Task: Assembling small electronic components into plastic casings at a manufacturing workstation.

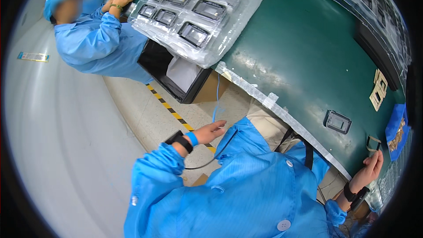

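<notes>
My left hand (209, 132) hangs off the table's edge above my lap, fingers stretched out and holding nothing. At the right end of the table, my right hand (370, 171) has its fingertips pinched at the lower corner of a thin rectangular frame (373, 143), dark on one side and tan on another. A dark plastic housing (338, 122) with a rectangular window lies on the green table, left of that hand. Beside the frame is a blue tray (390, 137) with small tan pieces in it.
Cream-coloured cut-out sheets (378, 90) lie farther back. Clear blister trays of dark housings stand at the far left (211, 31) and far right (368, 0). A black bin (194, 89) hangs by the table's edge (282, 109). A co-worker in blue (97, 44) works at the upper left.
</notes>
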A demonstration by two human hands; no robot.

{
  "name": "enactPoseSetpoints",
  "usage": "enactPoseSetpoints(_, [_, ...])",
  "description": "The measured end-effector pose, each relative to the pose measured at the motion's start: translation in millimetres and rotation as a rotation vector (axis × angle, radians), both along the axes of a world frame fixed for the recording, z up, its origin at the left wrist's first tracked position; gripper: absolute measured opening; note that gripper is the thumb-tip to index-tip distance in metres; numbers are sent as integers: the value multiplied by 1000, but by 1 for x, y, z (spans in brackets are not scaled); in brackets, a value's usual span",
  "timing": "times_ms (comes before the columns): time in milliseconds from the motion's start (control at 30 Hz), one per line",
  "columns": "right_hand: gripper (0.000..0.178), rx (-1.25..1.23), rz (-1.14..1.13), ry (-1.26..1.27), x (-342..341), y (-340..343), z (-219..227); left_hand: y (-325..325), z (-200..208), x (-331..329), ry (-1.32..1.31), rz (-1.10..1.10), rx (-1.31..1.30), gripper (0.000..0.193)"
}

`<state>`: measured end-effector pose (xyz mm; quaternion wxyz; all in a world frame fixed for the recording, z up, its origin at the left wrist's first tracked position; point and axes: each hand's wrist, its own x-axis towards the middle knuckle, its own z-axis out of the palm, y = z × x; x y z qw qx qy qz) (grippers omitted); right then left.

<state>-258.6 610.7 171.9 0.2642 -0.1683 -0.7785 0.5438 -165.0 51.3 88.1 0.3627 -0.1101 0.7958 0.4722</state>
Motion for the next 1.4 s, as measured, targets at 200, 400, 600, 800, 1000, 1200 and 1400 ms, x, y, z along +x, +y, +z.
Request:
enactPoseSetpoints(200, [22, 46, -14, -37, 2, -3, 8, 44, 2, -17, 62, 172, -186, 55])
enactPoseSetpoints(400, [22, 74, -19, -38, 1, -3, 7, 30, -14, -31, -171, 20, -115, 37])
enactPoseSetpoints(600, [21, 86, -22, -60, -1, -10, 8, -123, -45, 32, -164, -153, -726, 22])
enactPoseSetpoints(800, [24, 173, -28, -114, -1, -6, 15, -256, 3, 129, -431, 175, -1337, 21])
enactPoseSetpoints(1000, [26, 205, -33, -144, 2, 3, 11, -254, 170, 52, 145, 692, -440, 10])
enactPoseSetpoints(1200, [25, 170, -28, -97, -2, 1, 7, -195, 300, -82, 973, 340, -183, 12])
enactPoseSetpoints(1400, [22, 97, -51, -72, 0, -6, 7, -62, 321, -182, 790, -385, -391, 38])
